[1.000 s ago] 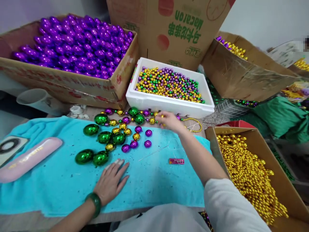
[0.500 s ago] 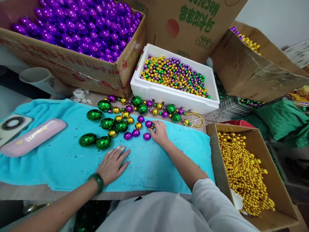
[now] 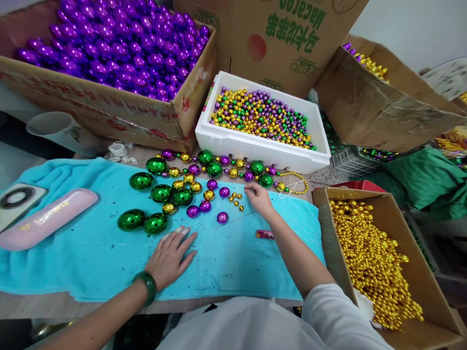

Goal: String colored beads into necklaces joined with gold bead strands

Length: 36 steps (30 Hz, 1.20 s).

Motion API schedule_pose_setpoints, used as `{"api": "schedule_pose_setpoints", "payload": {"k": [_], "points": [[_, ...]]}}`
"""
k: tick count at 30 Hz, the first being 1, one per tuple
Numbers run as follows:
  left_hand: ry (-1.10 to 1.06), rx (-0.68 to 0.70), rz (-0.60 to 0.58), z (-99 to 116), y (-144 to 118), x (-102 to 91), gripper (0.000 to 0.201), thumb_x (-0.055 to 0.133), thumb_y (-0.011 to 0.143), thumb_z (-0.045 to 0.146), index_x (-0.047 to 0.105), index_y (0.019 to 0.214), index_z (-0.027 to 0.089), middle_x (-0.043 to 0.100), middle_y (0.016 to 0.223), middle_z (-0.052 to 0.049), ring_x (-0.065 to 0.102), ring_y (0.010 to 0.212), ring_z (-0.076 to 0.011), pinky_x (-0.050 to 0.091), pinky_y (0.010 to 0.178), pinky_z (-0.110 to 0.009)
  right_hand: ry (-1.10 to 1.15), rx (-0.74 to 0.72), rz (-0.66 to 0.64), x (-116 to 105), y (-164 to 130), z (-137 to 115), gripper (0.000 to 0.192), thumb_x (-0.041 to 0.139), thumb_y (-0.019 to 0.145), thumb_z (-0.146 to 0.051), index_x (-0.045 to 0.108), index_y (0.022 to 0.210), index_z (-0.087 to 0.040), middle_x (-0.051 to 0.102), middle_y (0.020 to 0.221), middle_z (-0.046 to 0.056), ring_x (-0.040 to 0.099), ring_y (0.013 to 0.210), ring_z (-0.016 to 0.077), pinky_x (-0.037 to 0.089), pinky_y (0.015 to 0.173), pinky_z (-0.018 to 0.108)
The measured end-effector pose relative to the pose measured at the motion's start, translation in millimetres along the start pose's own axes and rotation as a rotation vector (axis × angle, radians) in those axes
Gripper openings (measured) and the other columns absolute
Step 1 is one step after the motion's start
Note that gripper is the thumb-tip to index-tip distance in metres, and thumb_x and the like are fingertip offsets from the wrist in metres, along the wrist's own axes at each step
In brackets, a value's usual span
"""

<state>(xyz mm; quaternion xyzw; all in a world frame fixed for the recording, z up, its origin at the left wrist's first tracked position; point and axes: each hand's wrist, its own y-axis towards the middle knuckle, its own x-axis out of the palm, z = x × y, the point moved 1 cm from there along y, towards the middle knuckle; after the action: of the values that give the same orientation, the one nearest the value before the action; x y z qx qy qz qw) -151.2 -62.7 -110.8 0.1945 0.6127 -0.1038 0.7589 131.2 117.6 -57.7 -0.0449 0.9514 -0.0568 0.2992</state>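
Note:
My left hand [image 3: 168,260], a green bangle at its wrist, lies flat with fingers spread on the turquoise towel [image 3: 91,257]. Just beyond it are large shiny green beads [image 3: 155,223]. My right hand [image 3: 260,201] hovers at the right, its fingertips pinched together; whatever they hold, if anything, is too small to see. Beside those fingertips sit several small gold beads [image 3: 235,197]. Purple beads [image 3: 222,217] and larger gold beads [image 3: 209,195] lie further left. A thin needle [image 3: 223,226] with white thread rests on the towel below them. A small red packet [image 3: 265,234] is partly behind my right forearm.
Along the towel's far edge runs a strung bead necklace [image 3: 233,173]. Behind it stands a white foam box [image 3: 262,149] of small beads, beside a carton [image 3: 146,129] of purple beads. A carton [image 3: 447,323] of gold bead strings is at right; a pink case [image 3: 51,218] lies left.
My right hand has moved right, off the small gold beads, uncovering them and the red packet. My left hand stays flat in place. The view has shifted slightly.

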Motion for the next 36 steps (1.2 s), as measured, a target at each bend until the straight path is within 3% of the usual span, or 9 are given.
{"api": "schedule_pose_setpoints", "payload": {"k": [2,6,12,19,27,32,36], "points": [[-0.007,-0.001,0.000,0,0,0.4,0.045,0.048,0.088,0.042,0.057,0.127,0.022,0.059,0.127,-0.012,0.050,0.122,-0.0287,0.038,0.099,-0.042,-0.086,0.008,-0.057,-3,-5,-9,0.014,0.063,0.070,-0.019,0.064,0.084,-0.019,0.063,0.080,0.001,0.055,0.073,0.0160,0.044,0.075,0.031],[-0.029,-0.009,-0.005,0,1,-0.9,0.045,0.049,0.088,0.042,0.057,0.127,0.022,0.059,0.127,-0.013,0.049,0.122,-0.0298,0.039,0.099,-0.044,-0.424,0.058,-0.264,-5,-31,-25,0.038,0.068,0.071,-0.019,0.059,0.108,-0.019,0.062,0.096,0.004,0.058,0.081,0.0180,0.044,0.074,0.030],[0.023,0.010,-0.031,3,3,-6.3,0.045,0.049,0.088,0.041,0.056,0.127,0.019,0.058,0.127,-0.014,0.047,0.123,-0.0303,0.037,0.100,-0.044,-0.562,-0.273,-0.520,24,-91,-39,0.061,0.068,0.078,-0.032,0.043,0.133,-0.026,0.048,0.129,0.010,0.057,0.104,0.0242,0.048,0.079,0.034],[0.018,-0.007,-0.035,4,2,-6.8,0.046,0.049,0.088,0.040,0.055,0.128,0.020,0.057,0.128,-0.013,0.046,0.124,-0.0298,0.037,0.101,-0.044,-0.666,-0.441,-0.441,62,-89,-43,0.036,0.054,0.089,-0.031,0.051,0.122,-0.019,0.055,0.117,0.011,0.059,0.098,0.0236,0.051,0.074,0.033],[-0.009,-0.004,-0.039,2,3,-7.5,0.046,0.049,0.088,0.040,0.056,0.128,0.020,0.058,0.126,-0.014,0.048,0.123,-0.0302,0.039,0.100,-0.044,-0.603,-0.495,-0.342,88,-66,-48,0.032,0.054,0.089,-0.027,0.049,0.120,-0.017,0.056,0.119,0.010,0.059,0.098,0.0234,0.051,0.075,0.034],[0.030,0.033,-0.001,0,0,-4.5,0.045,0.050,0.087,0.041,0.057,0.127,0.020,0.059,0.127,-0.013,0.049,0.121,-0.0298,0.039,0.099,-0.044,-0.509,-0.538,-0.288,76,-68,-47,0.039,0.056,0.089,-0.036,0.049,0.122,-0.017,0.053,0.125,0.011,0.057,0.106,0.0227,0.051,0.079,0.032],[0.073,0.081,0.061,-3,-2,-0.1,0.046,0.052,0.086,0.042,0.057,0.126,0.021,0.060,0.126,-0.011,0.051,0.119,-0.0284,0.040,0.097,-0.041,-0.450,-0.498,-0.168,38,-53,-51,0.027,0.047,0.093,-0.030,0.055,0.115,-0.018,0.059,0.114,0.009,0.059,0.100,0.0190,0.049,0.082,0.029]]}}
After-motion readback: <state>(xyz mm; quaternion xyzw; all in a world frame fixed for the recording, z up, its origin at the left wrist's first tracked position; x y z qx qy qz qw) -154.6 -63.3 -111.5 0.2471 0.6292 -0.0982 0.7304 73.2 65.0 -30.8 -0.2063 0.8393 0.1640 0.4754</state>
